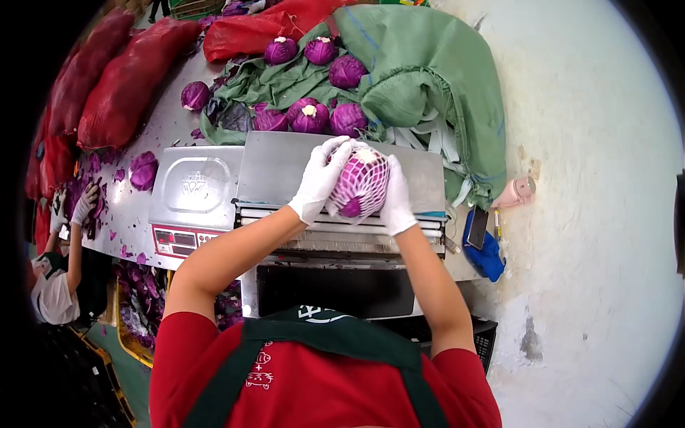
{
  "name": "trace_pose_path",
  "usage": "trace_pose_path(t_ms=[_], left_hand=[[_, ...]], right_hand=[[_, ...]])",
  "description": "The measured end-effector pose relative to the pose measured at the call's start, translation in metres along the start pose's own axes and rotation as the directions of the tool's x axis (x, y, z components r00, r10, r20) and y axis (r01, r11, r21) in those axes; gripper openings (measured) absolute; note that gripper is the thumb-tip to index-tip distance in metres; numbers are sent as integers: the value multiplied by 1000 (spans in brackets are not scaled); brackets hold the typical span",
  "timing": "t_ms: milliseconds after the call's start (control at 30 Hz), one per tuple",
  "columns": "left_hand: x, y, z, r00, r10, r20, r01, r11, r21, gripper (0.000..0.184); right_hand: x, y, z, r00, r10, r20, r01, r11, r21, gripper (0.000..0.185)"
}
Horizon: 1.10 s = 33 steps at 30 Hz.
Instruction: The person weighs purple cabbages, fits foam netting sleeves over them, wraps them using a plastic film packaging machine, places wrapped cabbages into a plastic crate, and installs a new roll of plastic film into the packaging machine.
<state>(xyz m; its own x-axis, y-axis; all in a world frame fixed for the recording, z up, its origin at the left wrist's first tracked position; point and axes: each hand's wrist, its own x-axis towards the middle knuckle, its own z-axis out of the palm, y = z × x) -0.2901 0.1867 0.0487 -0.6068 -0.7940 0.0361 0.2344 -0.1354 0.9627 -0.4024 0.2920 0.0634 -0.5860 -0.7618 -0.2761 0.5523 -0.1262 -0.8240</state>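
A red cabbage [360, 182] in a white foam net is held up between my two white-gloved hands, its pale stem end facing up. My left hand [321, 178] grips its left side, fingers curled over the top. On the opposite side my right hand [397, 196] presses against the net, with some fingers hidden behind the cabbage. Beneath them is a wrapping machine with a flat metal plate [275, 167] and rollers [414, 222] along its near side. Several unwrapped red cabbages [347, 120] lie just beyond the plate.
A scale [194, 189] stands left of the machine. Behind it are a green sack [435, 78] and red mesh sacks [135, 85]. A phone [477, 228] lies on blue cloth at right, near the wall [585, 214]. At far left a co-worker's gloved hands [85, 205] handle leaves. A yellow-rimmed crate [128, 346] holds trimmings.
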Motion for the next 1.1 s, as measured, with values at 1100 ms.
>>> trace_pose_path(t_ms=[1100], left_hand=[[-132, 158, -91, 913, -101, 396, 30, 983, 181, 17]], right_hand=[[-148, -159, -44, 920, 104, 379, 235, 627, -743, 8]])
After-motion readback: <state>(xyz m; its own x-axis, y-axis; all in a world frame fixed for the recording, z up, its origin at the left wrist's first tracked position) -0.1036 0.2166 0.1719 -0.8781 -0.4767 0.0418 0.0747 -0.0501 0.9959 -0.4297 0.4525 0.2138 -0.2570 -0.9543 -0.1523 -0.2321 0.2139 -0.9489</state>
